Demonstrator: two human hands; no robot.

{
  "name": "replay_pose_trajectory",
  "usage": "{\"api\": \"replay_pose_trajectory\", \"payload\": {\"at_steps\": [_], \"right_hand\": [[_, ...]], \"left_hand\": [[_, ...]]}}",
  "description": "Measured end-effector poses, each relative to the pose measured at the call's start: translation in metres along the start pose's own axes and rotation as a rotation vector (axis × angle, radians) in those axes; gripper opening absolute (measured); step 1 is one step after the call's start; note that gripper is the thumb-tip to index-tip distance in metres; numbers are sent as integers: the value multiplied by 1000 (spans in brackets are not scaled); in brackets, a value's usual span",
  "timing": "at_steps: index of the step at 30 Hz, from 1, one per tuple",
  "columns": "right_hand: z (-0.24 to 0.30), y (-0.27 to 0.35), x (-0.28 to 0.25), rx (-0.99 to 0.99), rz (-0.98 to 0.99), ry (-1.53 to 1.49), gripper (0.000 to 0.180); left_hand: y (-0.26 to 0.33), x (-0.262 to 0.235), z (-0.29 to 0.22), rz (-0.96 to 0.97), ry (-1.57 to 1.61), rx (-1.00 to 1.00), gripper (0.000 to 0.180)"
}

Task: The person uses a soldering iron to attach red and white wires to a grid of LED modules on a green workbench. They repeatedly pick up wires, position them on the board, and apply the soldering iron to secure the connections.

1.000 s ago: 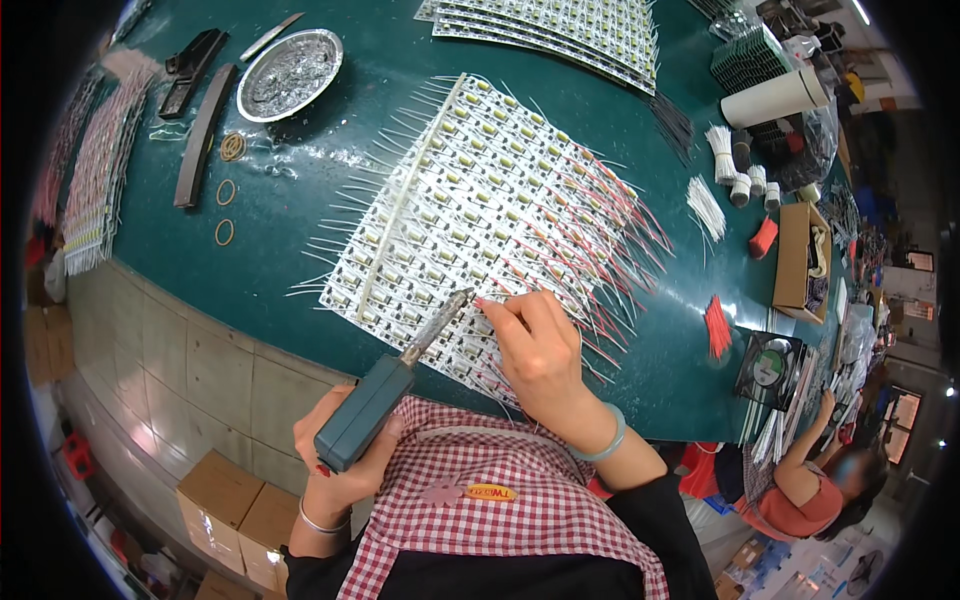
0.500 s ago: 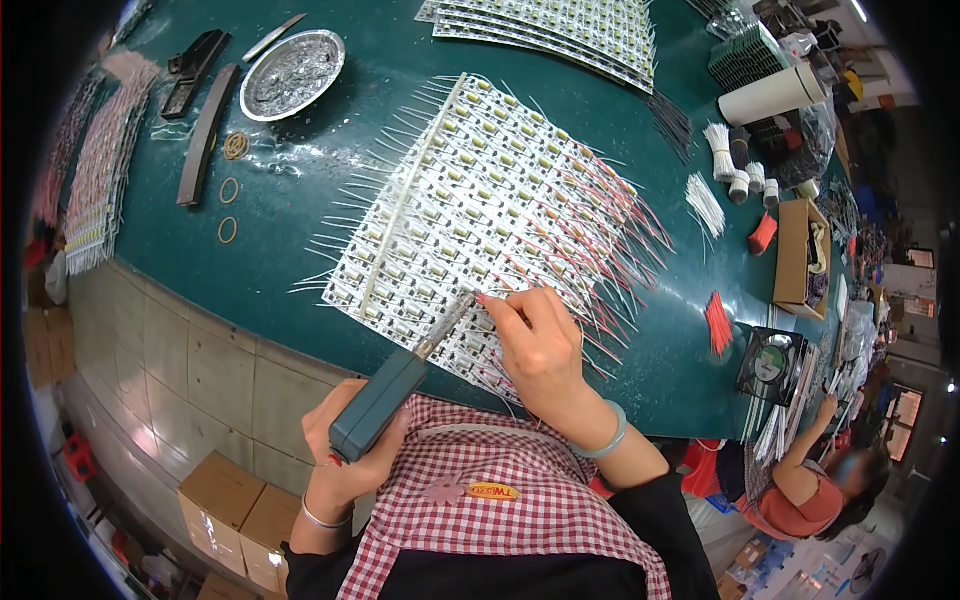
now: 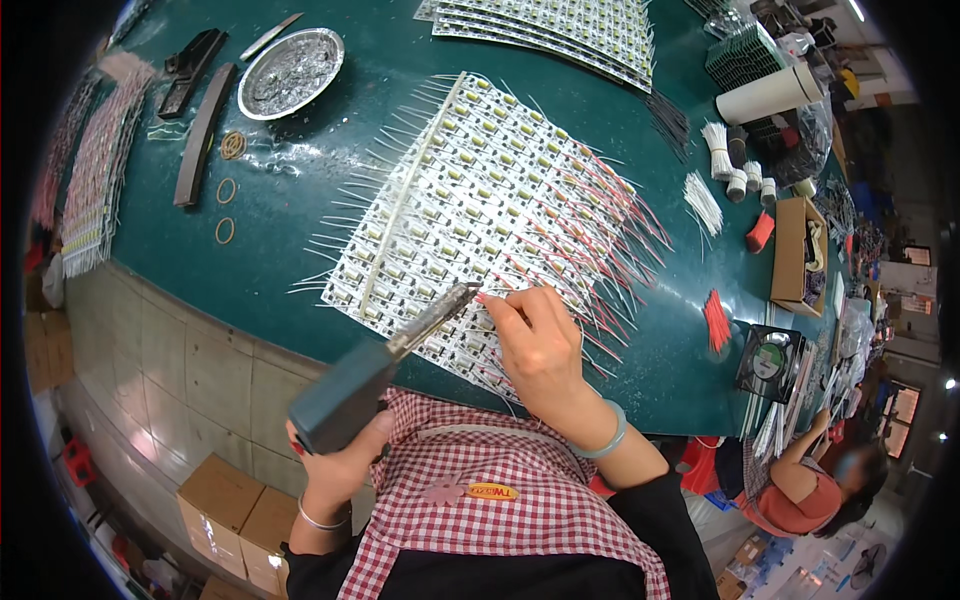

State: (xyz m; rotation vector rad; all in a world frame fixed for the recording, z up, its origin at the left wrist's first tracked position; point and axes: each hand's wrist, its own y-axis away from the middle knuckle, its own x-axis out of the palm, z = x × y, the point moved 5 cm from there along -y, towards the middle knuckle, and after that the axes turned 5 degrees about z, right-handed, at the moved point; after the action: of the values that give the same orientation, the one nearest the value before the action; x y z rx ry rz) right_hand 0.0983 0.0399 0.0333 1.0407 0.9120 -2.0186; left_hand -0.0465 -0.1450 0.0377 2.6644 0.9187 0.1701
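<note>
A white circuit-board panel (image 3: 450,210), covered in rows of small yellow parts, lies on the green table before me. White wires stick out along its left side, and red and white wires (image 3: 625,235) fan out along its right. My left hand (image 3: 345,455) is wrapped round the grip of a dark green soldering gun (image 3: 345,395). Its metal tip reaches over the panel's lower part, close to my right fingertips. My right hand (image 3: 540,350) rests low over the panel, thumb and forefinger pinched on a thin wire, mostly hidden by the fingers.
A metal bowl (image 3: 290,75) of solder scraps stands at the far left beside a dark bar (image 3: 205,135) and rubber bands (image 3: 227,190). More panels (image 3: 550,35) are stacked at the back. Wire bundles (image 3: 716,320) and a cardboard box (image 3: 800,255) lie right, where another person (image 3: 800,490) sits.
My left hand has tilted the soldering gun, its body swinging down and left while the tip shifts slightly upward. My right hand has stayed in place.
</note>
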Motion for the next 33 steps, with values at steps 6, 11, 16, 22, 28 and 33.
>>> {"api": "replay_pose_trajectory", "payload": {"at_steps": [6, 11, 16, 22, 28, 33], "right_hand": [[-1, 0, 1, -10, -21, -12, 25], [1, -1, -4, -21, -49, 16, 28], [11, 2, -27, -37, -114, 7, 31], [15, 10, -9, -16, -36, -41, 31], [14, 12, 3, 10, -33, -68, 32], [14, 12, 3, 29, -37, -77, 32]], "left_hand": [[-7, -10, 9, 54, 647, -110, 51], [-4, -10, 11, 62, 736, -149, 50], [0, -11, 11, 56, 621, -74, 50], [12, -12, 8, 15, 208, -122, 55], [24, -14, 13, -59, -47, -35, 30], [18, -8, -1, 21, -326, 196, 22]]}}
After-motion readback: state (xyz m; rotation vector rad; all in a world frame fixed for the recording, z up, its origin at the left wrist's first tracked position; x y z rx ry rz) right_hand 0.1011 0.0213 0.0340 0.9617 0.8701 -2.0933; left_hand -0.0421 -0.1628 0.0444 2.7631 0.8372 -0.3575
